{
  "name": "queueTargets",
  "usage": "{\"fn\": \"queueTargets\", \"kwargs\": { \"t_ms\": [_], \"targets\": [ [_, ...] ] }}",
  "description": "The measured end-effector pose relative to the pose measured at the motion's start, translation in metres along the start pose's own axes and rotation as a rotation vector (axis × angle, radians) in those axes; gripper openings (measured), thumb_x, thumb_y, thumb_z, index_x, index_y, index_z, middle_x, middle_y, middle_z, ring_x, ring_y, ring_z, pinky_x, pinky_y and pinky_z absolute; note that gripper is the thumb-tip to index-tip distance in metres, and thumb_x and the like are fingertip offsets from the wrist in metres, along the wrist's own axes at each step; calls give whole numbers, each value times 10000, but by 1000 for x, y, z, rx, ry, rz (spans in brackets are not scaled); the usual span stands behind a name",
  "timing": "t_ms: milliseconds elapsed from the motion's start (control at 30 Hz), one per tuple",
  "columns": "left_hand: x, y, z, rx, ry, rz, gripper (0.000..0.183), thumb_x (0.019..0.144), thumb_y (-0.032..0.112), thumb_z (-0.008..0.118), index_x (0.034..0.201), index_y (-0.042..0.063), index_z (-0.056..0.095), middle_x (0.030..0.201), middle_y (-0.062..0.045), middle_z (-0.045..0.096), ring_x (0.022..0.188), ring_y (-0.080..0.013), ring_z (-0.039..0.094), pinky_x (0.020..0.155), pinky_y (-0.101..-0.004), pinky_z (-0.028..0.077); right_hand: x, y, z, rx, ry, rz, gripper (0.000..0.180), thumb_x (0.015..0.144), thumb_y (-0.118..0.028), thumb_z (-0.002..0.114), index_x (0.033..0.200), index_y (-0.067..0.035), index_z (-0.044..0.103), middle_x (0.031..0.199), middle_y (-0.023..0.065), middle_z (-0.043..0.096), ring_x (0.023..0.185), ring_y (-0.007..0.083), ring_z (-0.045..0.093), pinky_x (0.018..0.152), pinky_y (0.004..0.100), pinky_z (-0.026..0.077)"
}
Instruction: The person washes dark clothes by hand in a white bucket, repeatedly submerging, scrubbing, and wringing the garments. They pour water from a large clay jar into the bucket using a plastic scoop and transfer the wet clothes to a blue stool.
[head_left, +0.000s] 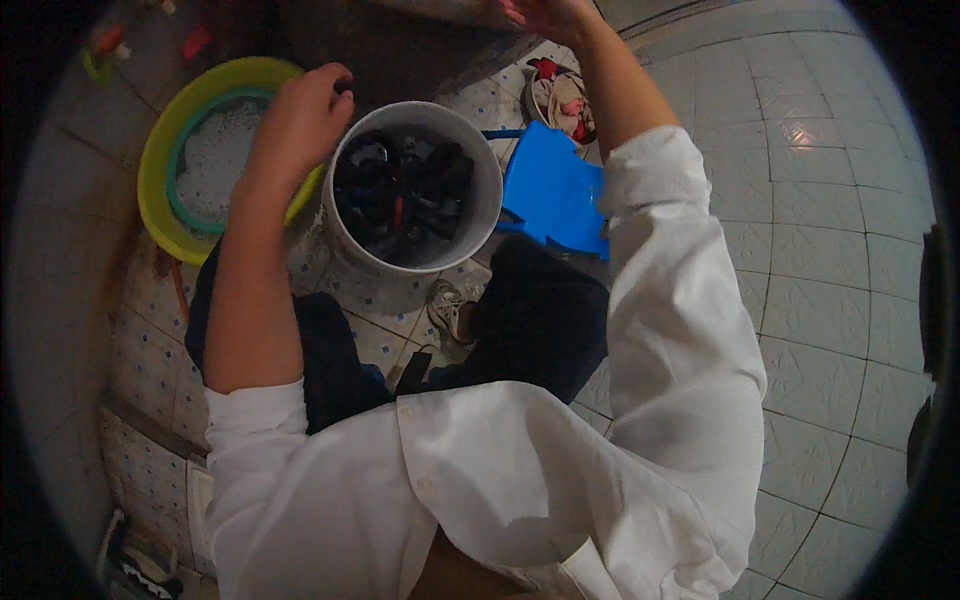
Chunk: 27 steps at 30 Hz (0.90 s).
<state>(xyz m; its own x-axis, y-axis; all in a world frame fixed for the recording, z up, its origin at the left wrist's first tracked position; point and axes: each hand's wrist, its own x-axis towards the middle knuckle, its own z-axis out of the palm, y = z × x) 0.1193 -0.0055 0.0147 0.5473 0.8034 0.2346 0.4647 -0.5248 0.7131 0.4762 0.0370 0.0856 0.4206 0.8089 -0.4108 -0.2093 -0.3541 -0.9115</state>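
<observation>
My left hand (319, 109) is raised over the gap between a yellow-green basin and a white bucket, its fingers curled; whether it holds anything does not show. The yellow-green basin (154, 161) has a teal basin (174, 187) with sudsy water inside it. In the white bucket (491, 225), dark wet cloth (397, 199) lies in water, with a small red piece among it. My right hand (544, 16) reaches up to the top edge of the view, partly cut off, beside a large dark rounded container. No held object can be made out there.
A blue plastic stool or chair (555, 187) stands right of the bucket. Behind it, a container of mixed cloth (562, 101) sits on the tiled floor. The large dark rounded container (390, 45) is beyond the bucket. Pale tiles (810, 300) cover the right side. My shoe (448, 307) is below the bucket.
</observation>
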Motion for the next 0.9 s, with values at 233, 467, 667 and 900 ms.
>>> {"fn": "queueTargets", "kwargs": {
  "t_ms": [233,467,667,900],
  "targets": [
    [-2,14,-9,42,-61,-73,278,865,177,569,1097,29,606,881,-193,664,854,-351,639,771,-426,496,-97,98,-290,-1605,697,21,469,864,-432,557,1106,-36,626,1132,202,624,1034,355,604,859,446,480],
    [-5,26,-5,153,-189,-95,280,863,163,570,1102,21,602,900,-196,664,864,-351,639,789,-442,488,-201,250,-411,-1383,1149,321,502,726,-366,726,1014,35,640,1042,217,646,958,382,632,820,465,494],
    [-4,26,3,122,-199,-66,281,860,151,574,1108,20,597,909,-197,666,870,-358,639,786,-445,493,-206,170,-344,-1144,1053,85,514,709,-329,748,1007,69,620,979,231,665,889,363,657,787,448,505],
    [-5,23,6,63,-183,-49,286,856,149,583,1116,31,595,910,-194,660,857,-352,634,752,-424,495,-146,118,-255,-1235,1028,-272,434,691,-271,748,972,28,605,972,239,647,913,402,625,778,462,496]
  ]
}}
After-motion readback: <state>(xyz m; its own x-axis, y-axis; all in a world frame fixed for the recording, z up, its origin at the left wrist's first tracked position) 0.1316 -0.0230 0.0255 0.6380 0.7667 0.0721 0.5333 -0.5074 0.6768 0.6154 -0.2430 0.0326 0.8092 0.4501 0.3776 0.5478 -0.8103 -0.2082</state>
